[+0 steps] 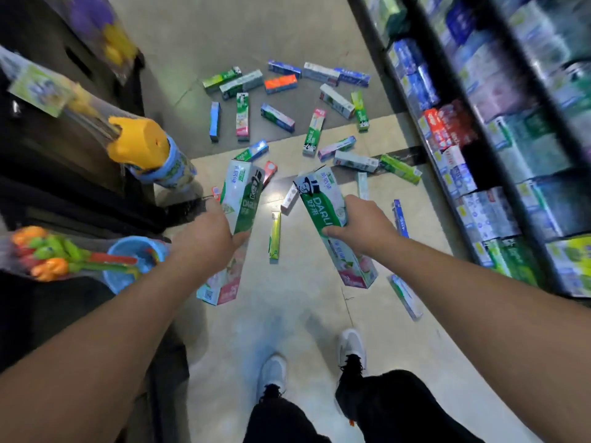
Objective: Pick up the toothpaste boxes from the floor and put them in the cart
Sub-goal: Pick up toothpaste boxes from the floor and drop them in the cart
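Your white shoes (pixel 351 346) stand nearest on the tiled floor (pixel 287 314). Above them, your left hand (pixel 204 238) grips a long green-and-white box (pixel 238 219) lettered "DARLIE", fingers curled round its middle, held off the floor. Your right hand (pixel 361 228) grips a second DARLIE box (pixel 326 219) the same way, tilted with its top-hat emblem at the far end. Loose toothpaste boxes (pixel 275 235) lie scattered on the floor between and beyond your hands, thickest at the far centre. Stocked shelves (pixel 479 155) run along the right; their labels are blurred. Toys hang at the left (pixel 137 142).
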`<control>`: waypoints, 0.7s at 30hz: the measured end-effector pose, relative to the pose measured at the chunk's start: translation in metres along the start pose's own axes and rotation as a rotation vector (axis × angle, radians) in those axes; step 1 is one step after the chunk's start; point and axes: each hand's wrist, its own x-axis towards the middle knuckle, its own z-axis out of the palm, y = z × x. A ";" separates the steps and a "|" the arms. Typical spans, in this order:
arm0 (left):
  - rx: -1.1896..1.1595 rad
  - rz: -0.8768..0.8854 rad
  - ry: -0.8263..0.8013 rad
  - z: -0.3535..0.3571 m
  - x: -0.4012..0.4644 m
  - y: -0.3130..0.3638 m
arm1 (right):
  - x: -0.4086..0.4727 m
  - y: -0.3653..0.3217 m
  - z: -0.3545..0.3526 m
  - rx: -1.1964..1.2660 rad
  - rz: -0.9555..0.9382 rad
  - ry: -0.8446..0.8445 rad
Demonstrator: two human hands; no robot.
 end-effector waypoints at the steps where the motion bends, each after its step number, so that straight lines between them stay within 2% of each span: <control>1: 0.006 0.026 0.004 -0.027 -0.011 0.009 | -0.015 -0.012 -0.021 0.010 -0.003 0.006; 6: 0.055 0.246 0.043 -0.186 -0.080 0.076 | -0.112 -0.057 -0.152 0.100 0.028 0.129; 10: 0.085 0.425 0.070 -0.255 -0.126 0.127 | -0.191 -0.060 -0.225 0.181 0.096 0.273; 14: 0.039 0.614 0.084 -0.276 -0.177 0.182 | -0.274 -0.038 -0.261 0.233 0.136 0.399; 18: 0.192 0.761 0.083 -0.268 -0.237 0.247 | -0.354 0.007 -0.273 0.340 0.214 0.490; 21: 0.244 0.888 0.015 -0.241 -0.286 0.303 | -0.413 0.053 -0.271 0.434 0.321 0.550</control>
